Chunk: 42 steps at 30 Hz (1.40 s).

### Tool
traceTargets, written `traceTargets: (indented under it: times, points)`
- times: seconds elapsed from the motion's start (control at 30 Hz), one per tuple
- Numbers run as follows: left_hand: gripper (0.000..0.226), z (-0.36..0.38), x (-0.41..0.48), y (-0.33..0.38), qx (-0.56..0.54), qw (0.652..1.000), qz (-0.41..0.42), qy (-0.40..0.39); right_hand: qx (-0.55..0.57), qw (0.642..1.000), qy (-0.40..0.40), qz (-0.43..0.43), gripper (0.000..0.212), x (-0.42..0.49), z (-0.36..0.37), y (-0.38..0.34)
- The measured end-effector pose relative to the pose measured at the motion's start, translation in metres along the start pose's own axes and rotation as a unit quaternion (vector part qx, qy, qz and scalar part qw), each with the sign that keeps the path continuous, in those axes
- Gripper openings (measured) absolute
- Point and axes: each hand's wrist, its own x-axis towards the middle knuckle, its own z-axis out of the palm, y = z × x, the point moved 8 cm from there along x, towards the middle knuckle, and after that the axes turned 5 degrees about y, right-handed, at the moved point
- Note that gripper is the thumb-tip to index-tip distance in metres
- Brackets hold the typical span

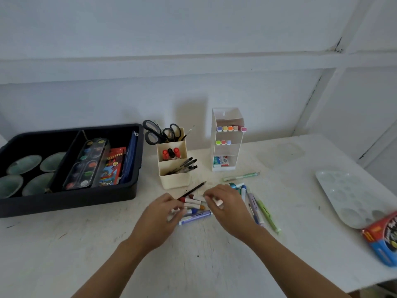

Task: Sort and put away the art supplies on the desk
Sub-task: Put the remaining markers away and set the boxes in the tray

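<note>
Left hand: fingers curled round markers at the 9 o'clock edge of the marker pile.
Right hand: fingers pinch a pink-tipped marker at the pile's 2 o'clock edge.
Marker pile: on the desk, between both hands.
Black pencil: slanted, at the pile's 12 o'clock.
Pen holder: further toward 12 o'clock, scissors and pens inside.
Tiered organiser: 1 o'clock, marker caps showing on its top two shelves.
Black tray: 9 o'clock, holding a paint set.
Palette: 3 o'clock.
</note>
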Motion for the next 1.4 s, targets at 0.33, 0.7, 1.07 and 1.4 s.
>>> traceTargets:
  times: [0.33, 0.7, 1.07, 1.4]
  points:
    - [0.032, 0.027, -0.02, 0.002, 0.09, 0.995, 0.043, -0.023, -0.128, 0.982, 0.094, 0.105, 0.013, -0.039, -0.051, 0.051]
    - [0.02, 0.004, 0.003, 0.064, -0.062, 0.996, 0.012, 0.061, -0.248, 0.947, -0.032, 0.202, 0.024, -0.045, -0.076, 0.118]
    - [0.019, 0.007, 0.04, 0.092, -0.192, 0.968, -0.083, 0.139, -0.253, 0.955, -0.094, 0.125, 0.03, -0.034, -0.071, 0.117]
    - [0.022, 0.026, 0.042, 0.113, -0.165, 0.976, -0.083, 0.118, -0.152, 0.974, -0.098, 0.137, 0.025, -0.037, -0.072, 0.141]
